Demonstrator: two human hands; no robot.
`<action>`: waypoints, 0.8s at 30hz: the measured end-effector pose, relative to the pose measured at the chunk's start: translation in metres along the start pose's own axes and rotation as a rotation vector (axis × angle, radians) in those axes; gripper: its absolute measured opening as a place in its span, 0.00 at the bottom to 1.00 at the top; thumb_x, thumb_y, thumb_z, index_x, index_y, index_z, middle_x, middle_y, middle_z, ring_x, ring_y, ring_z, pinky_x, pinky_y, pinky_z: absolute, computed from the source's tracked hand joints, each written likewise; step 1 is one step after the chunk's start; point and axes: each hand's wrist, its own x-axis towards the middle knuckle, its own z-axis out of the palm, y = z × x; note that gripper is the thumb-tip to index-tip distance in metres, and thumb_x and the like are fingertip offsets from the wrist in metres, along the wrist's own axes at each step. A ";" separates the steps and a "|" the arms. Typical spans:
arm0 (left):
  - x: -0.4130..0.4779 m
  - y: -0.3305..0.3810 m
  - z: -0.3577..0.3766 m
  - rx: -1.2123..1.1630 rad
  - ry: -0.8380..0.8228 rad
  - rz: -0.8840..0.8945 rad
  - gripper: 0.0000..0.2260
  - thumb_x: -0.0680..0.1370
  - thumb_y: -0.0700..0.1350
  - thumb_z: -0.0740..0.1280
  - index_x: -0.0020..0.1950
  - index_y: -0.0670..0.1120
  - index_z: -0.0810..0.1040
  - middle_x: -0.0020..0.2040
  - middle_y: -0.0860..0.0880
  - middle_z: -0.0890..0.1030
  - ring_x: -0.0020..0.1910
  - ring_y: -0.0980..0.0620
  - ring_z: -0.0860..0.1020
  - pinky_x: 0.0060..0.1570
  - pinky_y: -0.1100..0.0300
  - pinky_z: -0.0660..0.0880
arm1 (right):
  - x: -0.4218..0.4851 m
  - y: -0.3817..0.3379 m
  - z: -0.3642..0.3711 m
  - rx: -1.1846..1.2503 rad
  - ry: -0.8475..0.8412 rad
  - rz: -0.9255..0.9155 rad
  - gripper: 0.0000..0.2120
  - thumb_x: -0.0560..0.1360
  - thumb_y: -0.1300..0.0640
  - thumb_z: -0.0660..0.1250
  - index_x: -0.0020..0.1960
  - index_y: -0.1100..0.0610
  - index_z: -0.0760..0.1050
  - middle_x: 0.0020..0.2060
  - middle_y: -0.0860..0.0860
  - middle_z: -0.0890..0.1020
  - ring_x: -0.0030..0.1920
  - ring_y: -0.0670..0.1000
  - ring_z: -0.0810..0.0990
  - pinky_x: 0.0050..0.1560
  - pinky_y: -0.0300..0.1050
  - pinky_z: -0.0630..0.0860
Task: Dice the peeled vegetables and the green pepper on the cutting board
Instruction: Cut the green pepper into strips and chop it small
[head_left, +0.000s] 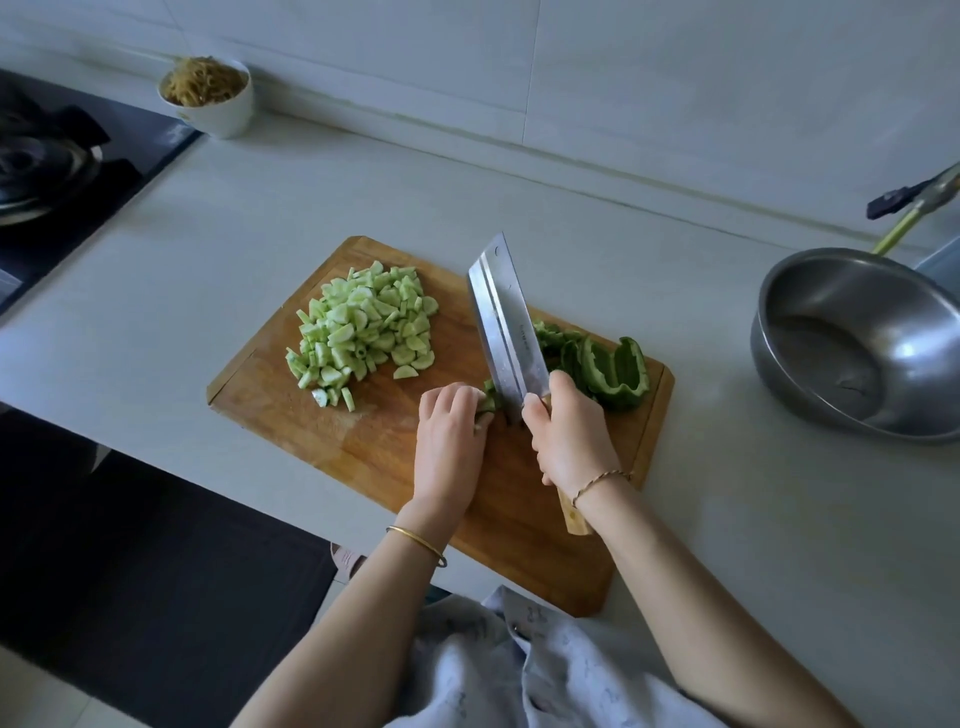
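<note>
Right hand (569, 431) grips the cleaver (506, 322); left hand (452, 431) fingers pin pepper (613, 369); dice (358, 332) at 10 o'clock on board (395, 447).

The only writing in view is a short dark stamped mark on the flat of the cleaver (511, 332) blade, too small and blurred to read.

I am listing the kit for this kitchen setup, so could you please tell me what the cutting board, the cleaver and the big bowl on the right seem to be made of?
Cutting board: wood, by its brown grain and matt, worn face. Cleaver: bright metal blade, probably steel, with a pale handle that looks wooden. Big bowl: shiny grey metal with reflections, likely stainless steel.
</note>
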 end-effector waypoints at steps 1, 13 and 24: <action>0.001 0.000 -0.001 -0.009 -0.013 -0.012 0.08 0.76 0.40 0.68 0.55 0.42 0.76 0.57 0.46 0.78 0.60 0.46 0.69 0.56 0.61 0.65 | 0.000 0.000 -0.003 -0.004 0.004 -0.018 0.11 0.82 0.55 0.57 0.40 0.53 0.62 0.31 0.51 0.71 0.27 0.48 0.69 0.31 0.47 0.76; -0.010 -0.004 -0.004 0.026 -0.011 -0.022 0.12 0.74 0.38 0.70 0.57 0.41 0.76 0.60 0.45 0.76 0.61 0.46 0.68 0.59 0.62 0.62 | -0.011 0.004 -0.001 -0.101 -0.063 -0.046 0.09 0.82 0.54 0.57 0.44 0.56 0.64 0.32 0.50 0.72 0.28 0.48 0.70 0.32 0.46 0.76; 0.000 -0.004 -0.004 0.010 -0.029 -0.019 0.04 0.75 0.38 0.68 0.49 0.41 0.77 0.55 0.47 0.78 0.57 0.47 0.70 0.53 0.64 0.63 | -0.007 -0.010 -0.003 -0.272 -0.148 -0.016 0.07 0.82 0.54 0.55 0.48 0.56 0.66 0.38 0.50 0.75 0.40 0.54 0.80 0.40 0.55 0.82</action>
